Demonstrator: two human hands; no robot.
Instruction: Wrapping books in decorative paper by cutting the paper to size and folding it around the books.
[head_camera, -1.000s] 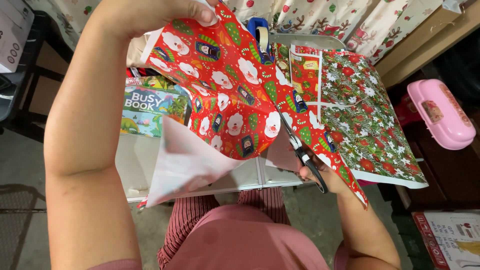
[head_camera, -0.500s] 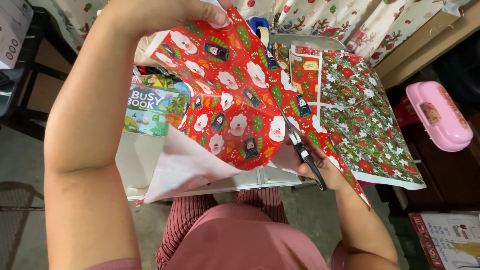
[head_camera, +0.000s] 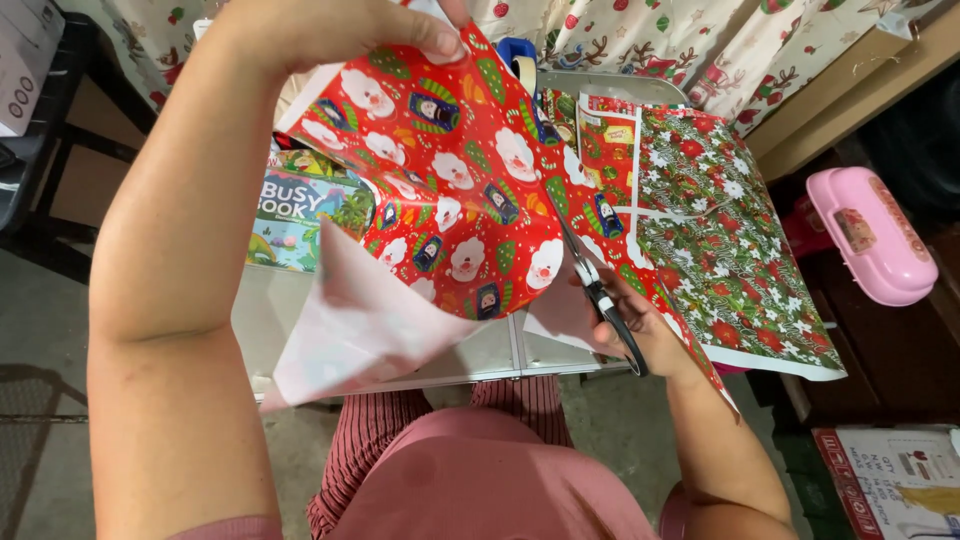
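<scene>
Head view, listed from nearest to farthest.

1. My lap: pink top and striped red trousers (head_camera: 400, 450), at the bottom edge.
2. My right hand (head_camera: 640, 325): fingers closed through the black handles of the scissors (head_camera: 600, 295). Blades point up and away from me, lying along a cut line in the red wrapping paper (head_camera: 450, 190); how far the blades are parted I cannot tell.
3. Red wrapping paper: printed with white-bearded faces and green leaves. Its white underside curls towards me at the lower left. A narrow strip hangs to the right of the scissors, over my right wrist.
4. My left hand (head_camera: 340, 30): raised at the top of the frame, thumb and fingers pinched on the paper's upper edge, holding the sheet up off the table (head_camera: 500, 350).
5. White table: beneath the sheet, front rim just beyond my knees.
6. Colourful children's book (head_camera: 295, 205): flat on the table, left of the sheet and partly hidden by it.
7. Green floral wrapping paper (head_camera: 730, 250): spread on the table to the right.
8. Pink plastic case (head_camera: 870, 235): right of the table, well apart from my hands.
</scene>
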